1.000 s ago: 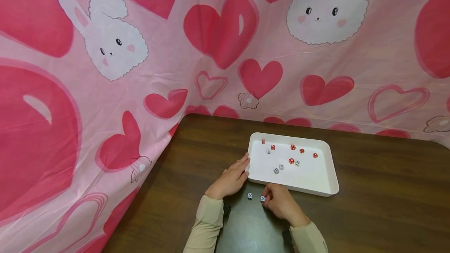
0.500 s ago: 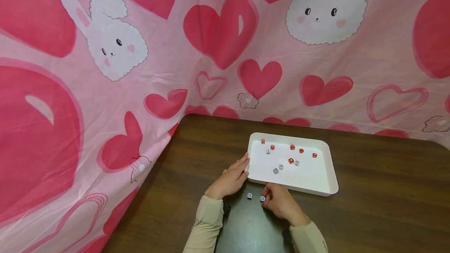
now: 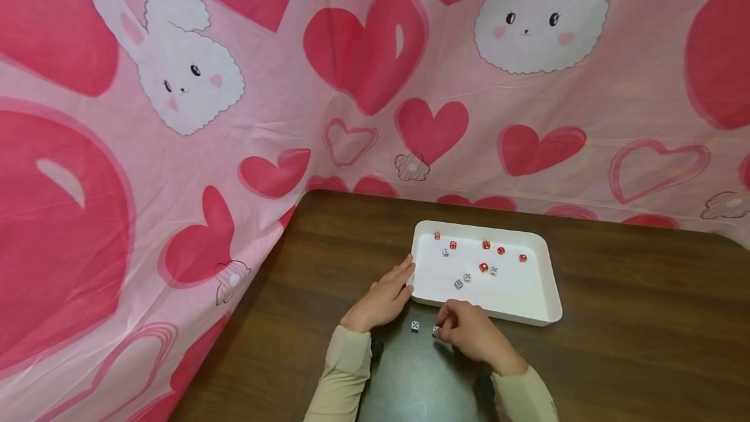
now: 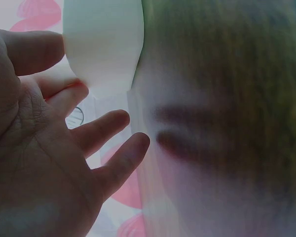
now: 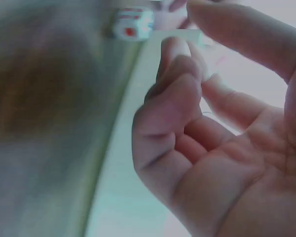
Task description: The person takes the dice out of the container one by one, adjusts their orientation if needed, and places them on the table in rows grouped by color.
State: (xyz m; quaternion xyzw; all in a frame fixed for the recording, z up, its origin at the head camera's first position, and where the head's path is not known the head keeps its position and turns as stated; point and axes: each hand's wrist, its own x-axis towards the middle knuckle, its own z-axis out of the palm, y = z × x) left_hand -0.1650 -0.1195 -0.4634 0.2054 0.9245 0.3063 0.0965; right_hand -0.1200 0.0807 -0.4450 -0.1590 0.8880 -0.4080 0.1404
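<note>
Resting against the left end of the white tray (image 3: 518, 296), the left hand (image 3: 377, 301) was held with its fingers loosely extended and slightly spread, and nothing was gripped by it. To its right, on the bare table (image 3: 633, 298), the first white die (image 3: 415, 327) was left untouched, set between the two hands. Farther right, the second white die (image 3: 435, 331) was found at the left side of the right hand (image 3: 473, 336), by far the nearer of the two hands, and was partly covered by its fingertips in the head view. By the right wrist view, the fingers were loosely bent and the thumb was held apart from them, with no die seen pinched between; whether the second white die was touched could not be told. Being a cube, it was given no long axis; with the first white die, a short row was formed from left to right, just outside the tray's near wall, by which the way into the tray was barred at table level. Inside, beyond both hands, six red dice (image 3: 483, 267) and four pale dice (image 3: 467, 277) were scattered, mostly toward the left and the back. Behind the table, heart-printed fabric (image 3: 498, 90) was hung.
</note>
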